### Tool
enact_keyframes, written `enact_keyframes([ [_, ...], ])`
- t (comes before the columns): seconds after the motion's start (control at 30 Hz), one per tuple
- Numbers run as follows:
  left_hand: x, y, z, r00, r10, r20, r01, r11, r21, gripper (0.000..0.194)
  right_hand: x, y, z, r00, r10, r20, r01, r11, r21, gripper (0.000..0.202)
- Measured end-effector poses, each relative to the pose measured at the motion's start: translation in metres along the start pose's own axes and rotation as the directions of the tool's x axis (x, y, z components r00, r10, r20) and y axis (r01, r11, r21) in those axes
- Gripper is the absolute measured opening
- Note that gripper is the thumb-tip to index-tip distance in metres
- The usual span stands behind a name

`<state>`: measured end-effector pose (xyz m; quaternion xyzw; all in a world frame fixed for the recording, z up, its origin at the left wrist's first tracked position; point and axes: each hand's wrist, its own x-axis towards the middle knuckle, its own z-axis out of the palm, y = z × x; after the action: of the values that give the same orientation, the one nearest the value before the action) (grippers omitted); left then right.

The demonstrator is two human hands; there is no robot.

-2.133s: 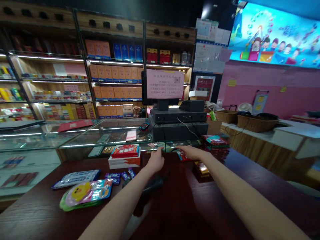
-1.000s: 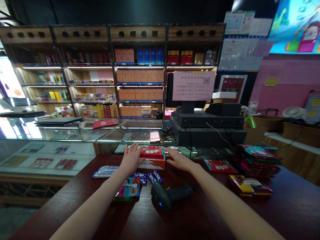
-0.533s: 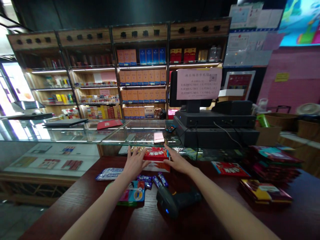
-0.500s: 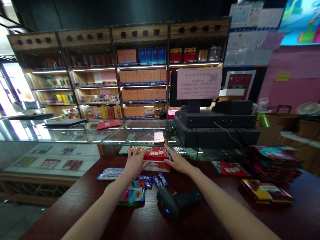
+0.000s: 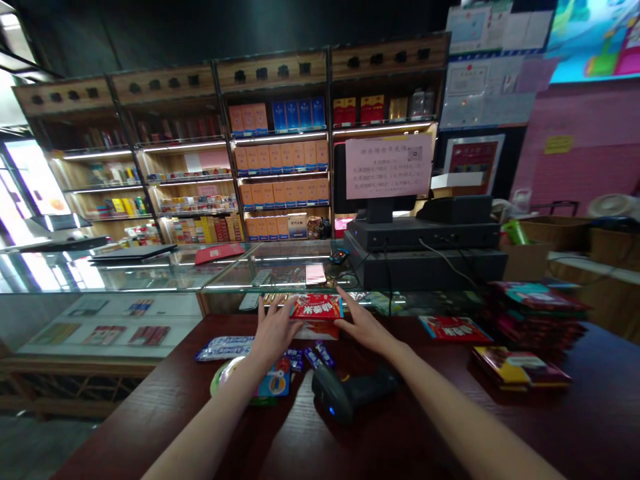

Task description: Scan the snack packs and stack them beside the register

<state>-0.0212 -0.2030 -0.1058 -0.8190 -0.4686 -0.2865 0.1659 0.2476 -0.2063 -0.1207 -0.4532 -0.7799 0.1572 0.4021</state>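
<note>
Between my hands is a red snack packet with large white characters, its printed face turned toward me at the glass case. My left hand grips its left end, with the thumb low at the front. At the right end, my right hand holds the edge, thumb at the lower corner and index finger stretched forward. Partly hidden below it lies another red and white packet. Closer to me are small purple wrapped bars, a black barcode scanner, a blue-white packet and a colourful packet partly behind my left forearm.
On the right are a flat red packet, a stack of dark packets and yellow-brown packets. The glass display case bounds the wooden counter at the back. A monitor with a pink notice stands behind.
The red packet has shifted slightly right, with both hands staying at its ends. The view has turned a little to the right.
</note>
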Motion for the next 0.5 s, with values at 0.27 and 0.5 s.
enact_keyframes([
  [0.27, -0.008, 0.031, -0.007, 0.998, 0.001, -0.064, -0.007, 0.995, -0.096, 0.052, -0.041, -0.009, -0.021, 0.996, 0.047, -0.070, -0.044, 0.997, 0.056, 0.080],
  [0.5, -0.016, 0.047, -0.001, 0.994, 0.012, -0.108, -0.028, 0.988, -0.151, 0.052, -0.069, 0.001, -0.027, 0.987, 0.089, -0.131, -0.070, 0.987, 0.141, 0.082],
])
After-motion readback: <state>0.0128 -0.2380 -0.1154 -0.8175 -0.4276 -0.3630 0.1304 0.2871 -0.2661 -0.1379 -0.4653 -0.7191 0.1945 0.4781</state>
